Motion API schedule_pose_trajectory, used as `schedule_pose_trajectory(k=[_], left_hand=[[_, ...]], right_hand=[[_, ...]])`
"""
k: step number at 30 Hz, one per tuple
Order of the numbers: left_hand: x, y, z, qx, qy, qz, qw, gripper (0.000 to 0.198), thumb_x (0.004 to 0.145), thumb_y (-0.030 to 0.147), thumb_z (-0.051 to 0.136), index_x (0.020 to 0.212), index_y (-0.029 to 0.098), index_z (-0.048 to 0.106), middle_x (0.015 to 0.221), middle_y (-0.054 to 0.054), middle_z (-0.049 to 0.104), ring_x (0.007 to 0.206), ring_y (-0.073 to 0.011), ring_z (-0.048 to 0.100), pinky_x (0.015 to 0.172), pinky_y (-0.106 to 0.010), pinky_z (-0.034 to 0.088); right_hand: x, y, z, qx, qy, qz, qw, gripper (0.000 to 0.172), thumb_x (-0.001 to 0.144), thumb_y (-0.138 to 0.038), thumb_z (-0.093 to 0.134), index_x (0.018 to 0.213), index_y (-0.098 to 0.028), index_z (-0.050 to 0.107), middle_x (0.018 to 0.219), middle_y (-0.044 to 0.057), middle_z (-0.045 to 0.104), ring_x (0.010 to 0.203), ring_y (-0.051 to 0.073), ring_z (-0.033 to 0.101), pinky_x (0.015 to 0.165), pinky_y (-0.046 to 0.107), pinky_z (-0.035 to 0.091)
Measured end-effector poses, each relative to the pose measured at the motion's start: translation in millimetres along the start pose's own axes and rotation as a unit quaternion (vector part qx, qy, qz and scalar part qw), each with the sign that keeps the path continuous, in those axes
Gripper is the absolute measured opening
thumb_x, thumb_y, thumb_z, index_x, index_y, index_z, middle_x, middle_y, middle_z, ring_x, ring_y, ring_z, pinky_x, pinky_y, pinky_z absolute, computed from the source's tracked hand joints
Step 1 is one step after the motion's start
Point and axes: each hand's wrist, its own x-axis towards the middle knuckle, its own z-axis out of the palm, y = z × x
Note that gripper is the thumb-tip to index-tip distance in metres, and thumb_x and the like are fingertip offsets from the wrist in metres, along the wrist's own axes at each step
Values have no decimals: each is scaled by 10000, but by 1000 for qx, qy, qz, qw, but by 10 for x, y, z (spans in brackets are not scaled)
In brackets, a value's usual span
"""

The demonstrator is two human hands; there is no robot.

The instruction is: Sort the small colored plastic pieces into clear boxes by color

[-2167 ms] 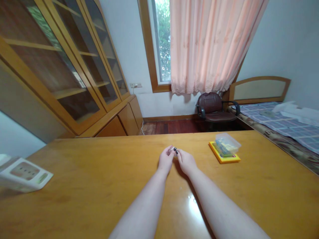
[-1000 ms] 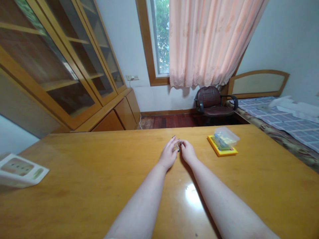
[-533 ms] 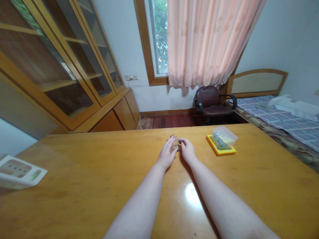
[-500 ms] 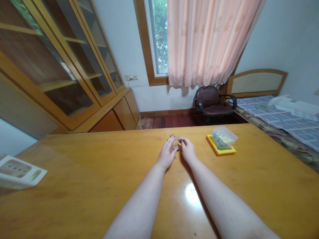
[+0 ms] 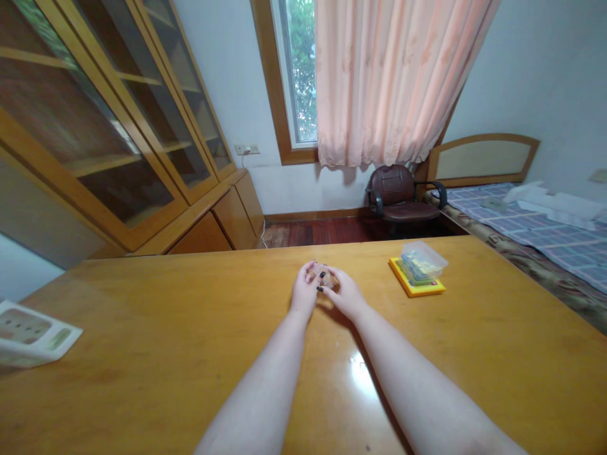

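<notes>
My left hand (image 5: 303, 292) and my right hand (image 5: 345, 293) meet at the middle of a wide wooden table (image 5: 142, 354), fingertips pinched together around a tiny object (image 5: 324, 279) that I cannot make out. Both hands are closed, with dark-painted nails touching over the object. To their right a clear plastic box (image 5: 422, 261) holding coloured pieces rests on a yellow flat board (image 5: 417, 285).
A white card package (image 5: 28, 325) lies at the table's left edge. Beyond the table stand a glass-door wooden cabinet (image 5: 118, 126), a dark office chair (image 5: 398, 199), a bed (image 5: 535, 234) at the right, and a window with a pink curtain (image 5: 393, 76).
Both hands have shifted slightly left and toward me, and the left hand's fingers, spread over the object before, have curled into a pinch with the right hand's.
</notes>
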Motion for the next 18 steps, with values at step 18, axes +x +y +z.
schedule_pose_trajectory(k=[18], left_hand=[[45,94,-250,162,-6,23,987,367,736,358,613,1039,151,596,1076,-120,641,956,-200,620,899,-345,469]], right_hand=[[-118,-138,44,-122,-22,-38,992,468,853,-256,457,1311,-157,455,1311,140,521,1220,228,476,1050,451,351]])
